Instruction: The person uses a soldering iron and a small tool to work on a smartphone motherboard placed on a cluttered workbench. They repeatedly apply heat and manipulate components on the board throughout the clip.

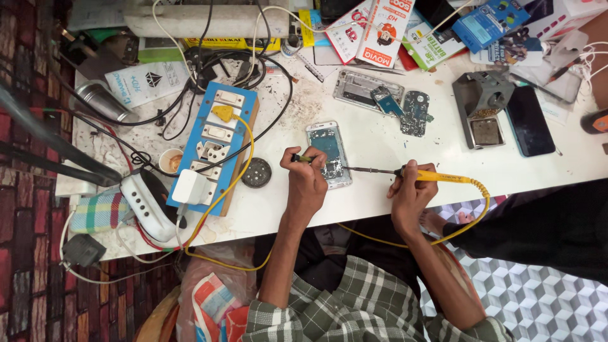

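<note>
An opened phone [329,152] lies face down on the white table [380,142], its blue inner parts showing. My left hand [305,183] rests on the table beside it and pinches a thin tool, likely tweezers [303,158], at the phone's left edge. My right hand [410,190] grips a yellow soldering iron [437,177]. Its dark tip [361,169] points left to the phone's lower right side. The iron's yellow cable [472,218] loops down off the table edge.
A blue switchboard [215,145] with plugs and wires sits left. A round dark tin [256,172] lies near my left hand. Circuit boards [415,114], a phone frame [361,88], a metal stand [484,107], a dark phone [529,120] and packets [380,31] crowd the far side.
</note>
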